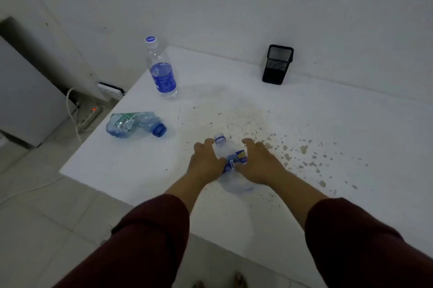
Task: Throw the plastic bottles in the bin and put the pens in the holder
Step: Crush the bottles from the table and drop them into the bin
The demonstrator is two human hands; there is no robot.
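Note:
A crushed clear bottle (232,177) with a blue label lies on the white table (328,123), cap pointing away from me. My left hand (206,161) presses on its left side and my right hand (260,163) on its right side, so both hands grip it. A second crushed bottle (133,123) with a green label and blue cap lies on its side near the table's left edge. An upright bottle (161,72) with a blue label stands at the far left corner. A black mesh pen holder (277,65) stands at the back by the wall. No pens or bin are visible.
The table top is speckled with brown flecks (293,154) to the right of my hands. A power strip (90,115) with a red light and white cables lies on the tiled floor at left, beside a grey cabinet (25,100). My bare feet (240,279) show below.

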